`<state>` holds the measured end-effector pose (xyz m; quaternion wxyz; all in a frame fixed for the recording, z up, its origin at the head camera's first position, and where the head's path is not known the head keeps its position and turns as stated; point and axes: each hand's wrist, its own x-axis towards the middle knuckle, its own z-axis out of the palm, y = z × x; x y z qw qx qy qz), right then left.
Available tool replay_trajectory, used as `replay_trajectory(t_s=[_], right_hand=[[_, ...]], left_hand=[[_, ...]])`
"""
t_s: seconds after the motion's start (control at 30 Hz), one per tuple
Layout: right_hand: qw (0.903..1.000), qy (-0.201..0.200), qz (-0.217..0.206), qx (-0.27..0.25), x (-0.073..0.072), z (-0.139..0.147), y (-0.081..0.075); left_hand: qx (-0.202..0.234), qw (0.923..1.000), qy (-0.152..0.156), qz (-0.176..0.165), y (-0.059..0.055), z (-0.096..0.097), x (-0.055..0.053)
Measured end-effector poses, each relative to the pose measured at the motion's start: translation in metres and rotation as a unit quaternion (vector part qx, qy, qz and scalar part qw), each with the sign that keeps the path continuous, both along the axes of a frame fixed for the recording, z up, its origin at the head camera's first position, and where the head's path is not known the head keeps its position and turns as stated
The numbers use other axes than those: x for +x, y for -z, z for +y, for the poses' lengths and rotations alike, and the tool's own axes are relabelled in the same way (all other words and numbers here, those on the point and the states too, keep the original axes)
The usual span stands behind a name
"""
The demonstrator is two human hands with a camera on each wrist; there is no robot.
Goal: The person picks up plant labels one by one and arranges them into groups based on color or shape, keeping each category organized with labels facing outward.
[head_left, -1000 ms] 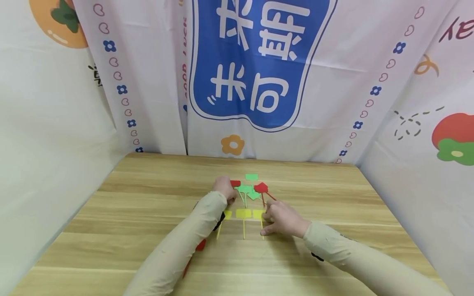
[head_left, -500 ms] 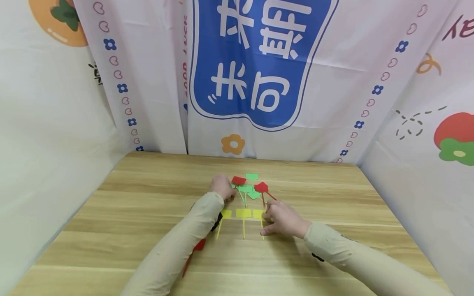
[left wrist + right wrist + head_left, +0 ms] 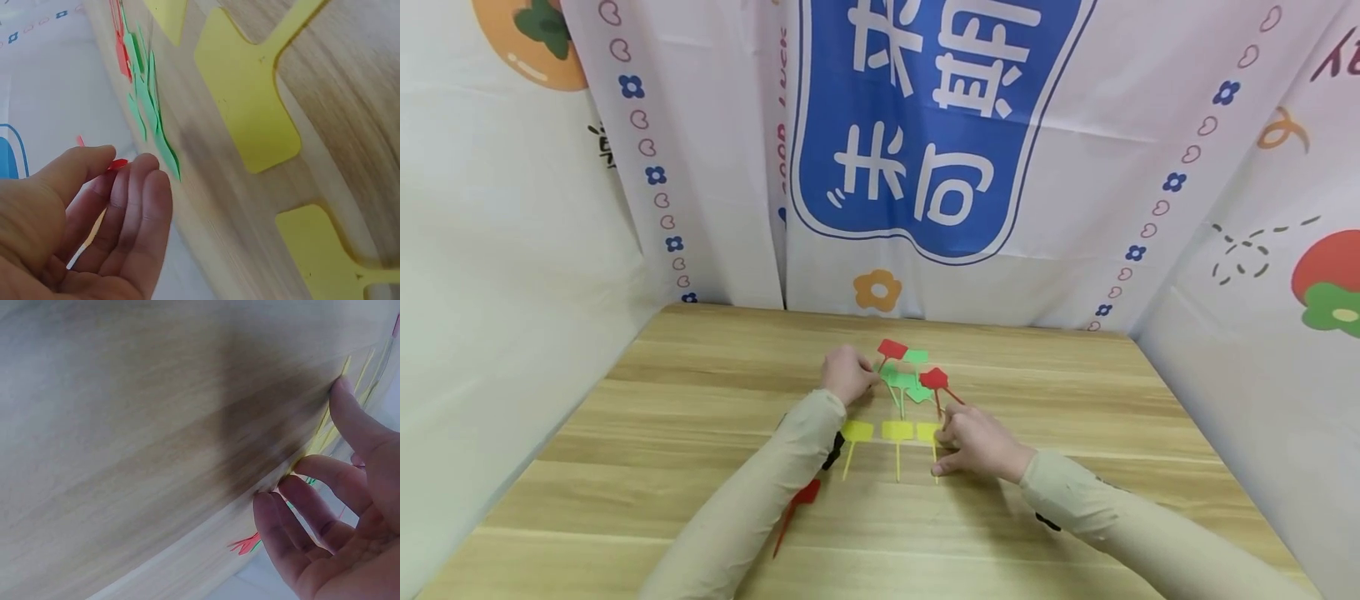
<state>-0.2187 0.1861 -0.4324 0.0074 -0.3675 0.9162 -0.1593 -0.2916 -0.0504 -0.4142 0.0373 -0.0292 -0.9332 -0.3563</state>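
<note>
My left hand (image 3: 847, 375) pinches the stem of a red T-shaped plant label (image 3: 892, 349) between thumb and index finger, its head raised beside the green labels. The left wrist view shows the red label (image 3: 117, 164) nearly edge-on, at the thumb tip. My right hand (image 3: 981, 446) rests on the table with fingers spread. Its thumb and fingertips touch the rightmost yellow label (image 3: 927, 432), partly covering it. A middle yellow label (image 3: 898, 430) and a left yellow label (image 3: 858, 431) lie in the same row, stems toward me.
Several green labels (image 3: 906, 382) overlap behind the yellow row, one green label (image 3: 917, 356) farther back. Red labels (image 3: 935, 379) lie right of them. Another red label (image 3: 807, 492) lies beside my left forearm. A printed cloth (image 3: 730, 208) borders the wooden table (image 3: 1075, 375).
My left hand has lifted the red label and shifted it up and to the right, uncovering more of the green label beneath. The right hand has stayed at the yellow label.
</note>
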Motion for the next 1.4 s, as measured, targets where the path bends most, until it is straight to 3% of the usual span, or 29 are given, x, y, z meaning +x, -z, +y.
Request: replay_trajectory(t_s=[0.33,0.6,0.77,0.97,1.17,1.4], right_hand=[[1.0,-0.001,0.001,0.0,0.003,-0.005,-0.001],[1.0,-0.007,0.006,0.004,0.004,-0.005,0.003],[0.9999,-0.009,0.014,0.003,0.003,-0.002,0.004],[0.9997,-0.012,0.021,0.003,0.002,0.001,0.001],[0.9999,-0.006,0.012,0.003,0.004,0.001,0.0],[1.0,0.002,0.002,-0.002,0.005,-0.001,0.0]], left_hand=[[0.017,0.9997,0.005,0.02,-0.004,-0.01,0.015],[0.071,0.997,0.03,-0.006,-0.017,-0.024,0.047],[0.077,0.9961,0.039,0.016,-0.025,-0.033,0.066],[0.063,0.9972,0.026,0.028,-0.031,-0.04,0.088],[0.086,0.9963,0.002,0.011,-0.034,-0.043,0.109],[0.08,0.9947,0.002,0.065,-0.033,-0.045,0.13]])
